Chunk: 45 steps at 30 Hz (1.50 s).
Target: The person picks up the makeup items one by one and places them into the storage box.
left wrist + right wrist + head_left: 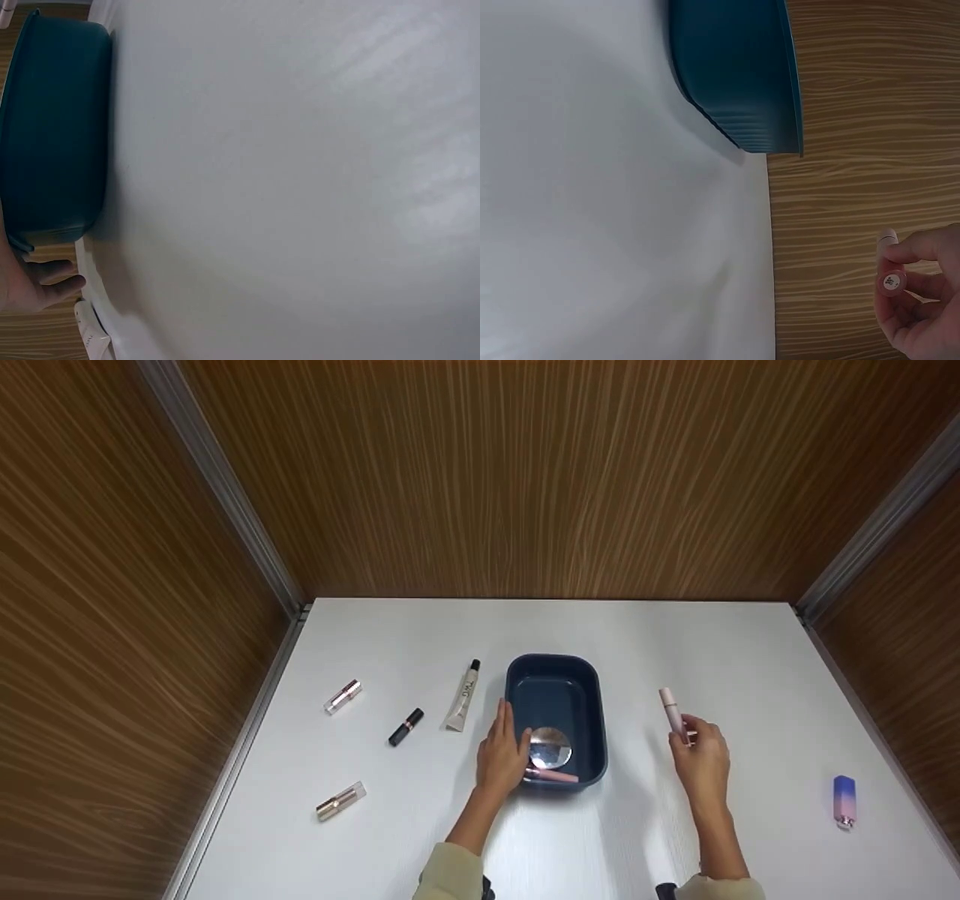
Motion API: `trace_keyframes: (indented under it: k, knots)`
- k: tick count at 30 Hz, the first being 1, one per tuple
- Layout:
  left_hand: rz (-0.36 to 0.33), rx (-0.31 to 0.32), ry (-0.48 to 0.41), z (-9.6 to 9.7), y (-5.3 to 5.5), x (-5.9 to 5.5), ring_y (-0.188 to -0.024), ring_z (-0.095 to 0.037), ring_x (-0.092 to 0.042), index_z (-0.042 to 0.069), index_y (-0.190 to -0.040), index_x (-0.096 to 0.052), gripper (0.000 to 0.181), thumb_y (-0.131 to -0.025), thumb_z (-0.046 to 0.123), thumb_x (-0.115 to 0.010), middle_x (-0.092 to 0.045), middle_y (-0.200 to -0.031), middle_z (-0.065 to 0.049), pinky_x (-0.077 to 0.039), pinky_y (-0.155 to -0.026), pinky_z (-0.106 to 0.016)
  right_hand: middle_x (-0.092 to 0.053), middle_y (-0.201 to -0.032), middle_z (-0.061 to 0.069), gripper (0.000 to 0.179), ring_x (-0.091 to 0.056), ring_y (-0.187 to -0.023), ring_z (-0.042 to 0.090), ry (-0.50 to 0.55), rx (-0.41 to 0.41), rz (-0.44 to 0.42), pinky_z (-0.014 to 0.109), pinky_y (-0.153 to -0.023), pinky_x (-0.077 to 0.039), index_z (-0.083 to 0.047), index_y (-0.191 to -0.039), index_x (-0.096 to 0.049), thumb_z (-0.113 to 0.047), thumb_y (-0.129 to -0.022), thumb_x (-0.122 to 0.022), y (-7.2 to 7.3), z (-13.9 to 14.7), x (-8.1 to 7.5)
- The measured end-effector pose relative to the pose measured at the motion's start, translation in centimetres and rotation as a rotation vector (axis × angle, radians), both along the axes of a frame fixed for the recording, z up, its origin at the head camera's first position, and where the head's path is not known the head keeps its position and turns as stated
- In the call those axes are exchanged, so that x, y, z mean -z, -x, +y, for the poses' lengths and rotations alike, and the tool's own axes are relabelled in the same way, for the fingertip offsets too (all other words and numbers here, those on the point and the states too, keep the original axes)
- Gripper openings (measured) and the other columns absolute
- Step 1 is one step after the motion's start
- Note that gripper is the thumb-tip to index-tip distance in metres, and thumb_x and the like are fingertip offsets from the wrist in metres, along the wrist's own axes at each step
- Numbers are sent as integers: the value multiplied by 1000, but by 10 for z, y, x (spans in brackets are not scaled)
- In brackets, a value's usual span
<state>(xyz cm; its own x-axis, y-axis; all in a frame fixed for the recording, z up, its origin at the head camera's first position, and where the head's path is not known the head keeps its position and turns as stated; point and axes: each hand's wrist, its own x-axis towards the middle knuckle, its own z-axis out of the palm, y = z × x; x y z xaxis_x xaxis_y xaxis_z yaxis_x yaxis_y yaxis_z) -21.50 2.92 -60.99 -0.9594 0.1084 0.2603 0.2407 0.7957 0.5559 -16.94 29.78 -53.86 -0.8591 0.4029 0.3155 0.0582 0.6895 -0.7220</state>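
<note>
My left hand [501, 757] rests at the left rim of a dark blue bin [600, 712], thumb over the inside and straight fingers on the outer side. In the left wrist view those fingers [64, 289] point down beside the bin wall. A round mirror [551, 748] and a pink lip gloss tube [555, 775] lie at the bin's near end, the tube partly hidden by my left hand. To the right of the bin, my right hand [703, 757] pinches a pale pink lip gloss tube [671, 709] between thumb and fingers. Its round labelled end shows in the right wrist view.
Left of the bin lie a squeeze tube [463, 697], a black lipstick [406, 727], a clear-ended lipstick [343, 697] and a gold lipstick [339, 802]. A blue-and-pink tube [844, 801] lies at the far right. Wood-grain panels [555, 480] enclose the white table [390, 637].
</note>
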Motion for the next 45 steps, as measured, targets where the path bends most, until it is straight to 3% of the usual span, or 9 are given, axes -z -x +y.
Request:
trace_keyframes:
  k: [25,30,36,45]
  knots:
    - [-4,-11,2,-1,-1,0,-124,-26,-40,-1,-142,-28,59,-97,34,-43,-23,-148,-12,-42,-86,-43,-57,-91,24,28,-55,-80,35,-6,-51,34,47,-66,-42,12,-105,-60,7,-78,-64,2,-20,1]
    - [24,-11,12,1,-2,0,-121,-26,-43,-2,-141,-30,59,-97,34,-44,-26,-147,-13,-44,-84,-43,-58,-89,24,27,-55,-78,36,-19,-58,52,47,-66,-42,12,-103,-60,7,-77,-64,0,-21,2]
    - [56,-10,29,2,-2,-1,-120,-26,-45,-3,-140,-31,58,-97,33,-44,-27,-146,-13,-45,-82,-42,-57,-90,24,28,-55,-79,36,-16,-61,39,48,-67,-42,12,-105,-60,6,-77,-64,1,-22,-1]
    - [24,-5,28,2,0,-1,-122,-26,-42,-2,-142,-29,59,-97,35,-42,-25,-148,-12,-44,-85,-42,-57,-93,24,28,-55,-81,35,7,-71,6,46,-67,-43,12,-107,-59,5,-80,-63,3,-27,0]
